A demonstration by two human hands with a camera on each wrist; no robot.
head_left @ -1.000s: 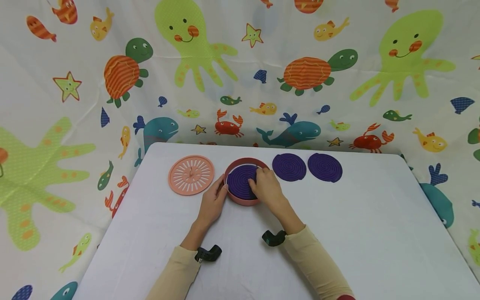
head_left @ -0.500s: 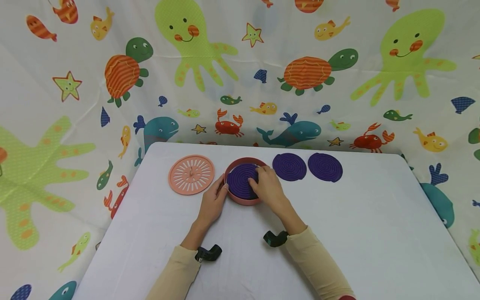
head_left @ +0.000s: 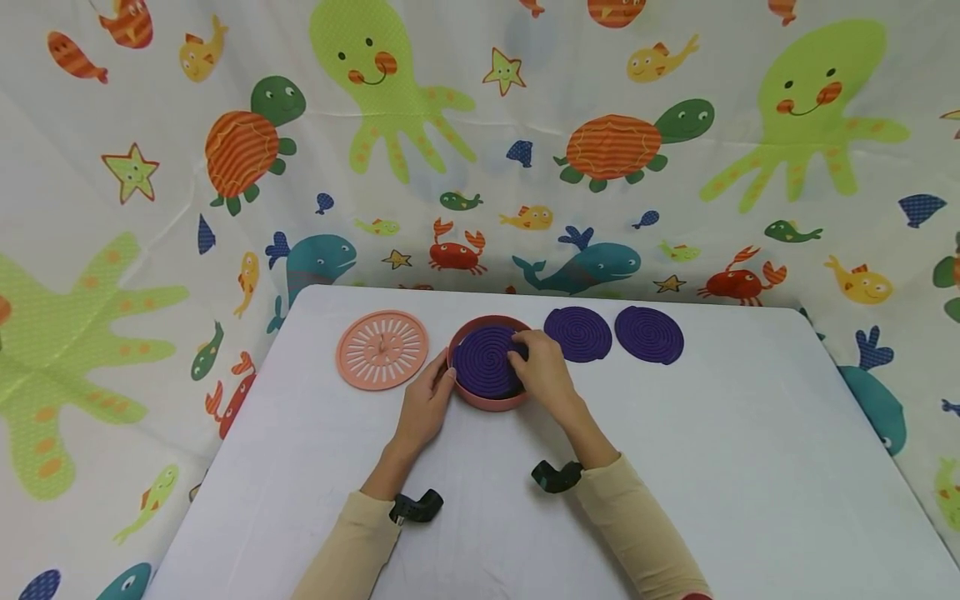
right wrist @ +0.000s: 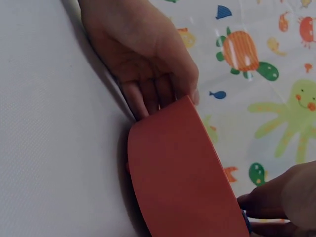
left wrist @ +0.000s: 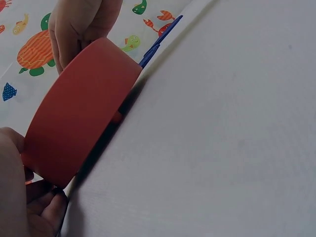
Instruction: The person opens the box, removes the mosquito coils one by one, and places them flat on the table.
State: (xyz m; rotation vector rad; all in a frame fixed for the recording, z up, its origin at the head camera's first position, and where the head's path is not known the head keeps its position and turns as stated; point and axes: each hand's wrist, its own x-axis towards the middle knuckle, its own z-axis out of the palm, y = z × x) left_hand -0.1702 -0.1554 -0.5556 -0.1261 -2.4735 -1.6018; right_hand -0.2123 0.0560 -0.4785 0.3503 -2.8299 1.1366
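Note:
A round reddish mosquito coil holder (head_left: pixel 489 406) stands on the table, its side wall (left wrist: pixel 81 111) seen in the left wrist view. My left hand (head_left: pixel 426 402) grips its left side, thumb at the rim and fingers low on the wall. A purple mosquito coil (head_left: pixel 483 362) lies within the rim. My right hand (head_left: pixel 546 367) pinches the coil's right edge between thumb and fingers; those fingertips partly cover it. In the right wrist view a dark bit of coil (right wrist: pixel 246 220) shows by the right hand's fingers.
A pink slotted lid (head_left: pixel 382 350) with a small upright point in its middle lies left of the holder. Two more purple coils, one nearer (head_left: pixel 577 335) and one farther right (head_left: pixel 649 335), lie on the white table (head_left: pixel 750 442). A sea-animal curtain (head_left: pixel 480 125) hangs behind.
My right hand has shifted slightly to the right, at the coil's right edge, and more of the coil shows. The left hand and the holder have stayed put.

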